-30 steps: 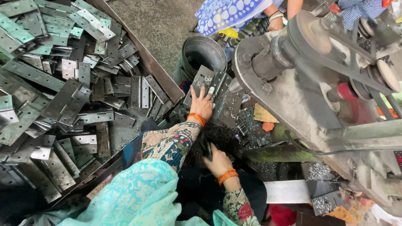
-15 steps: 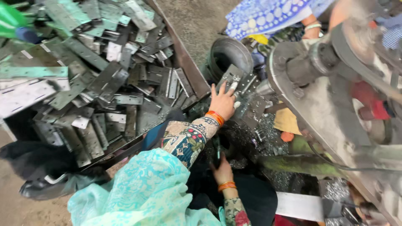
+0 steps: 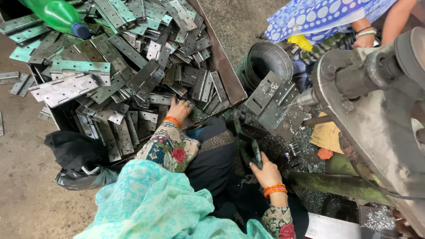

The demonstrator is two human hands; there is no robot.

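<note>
While the left hand (image 3: 179,109) reaches into the crate (image 3: 223,71) in the upper left of the frame, its fingers curl down onto the pile of hinges (image 3: 146,75), and it seems to close on one plate at the near edge of the heap, though which plate cannot be told. The right hand (image 3: 265,170), in the lower middle of the frame, is wrapped around a green lever (image 3: 254,148) beside the machine (image 3: 376,115). A few hinges lie on the jig (image 3: 274,104) at the centre right, just under the drill tip (image 3: 305,98). The hinges look like stiff, flat steel, light one by one, perhaps a little oily and sharp at the cut edges; a plate is best pinched by its long sides, away from the corners. A green bottle (image 3: 57,15) lies on the pile at the top left, and a bucket (image 3: 265,62) stands near the crate. Another person in blue cloth (image 3: 318,17) sits at the top right.
</note>
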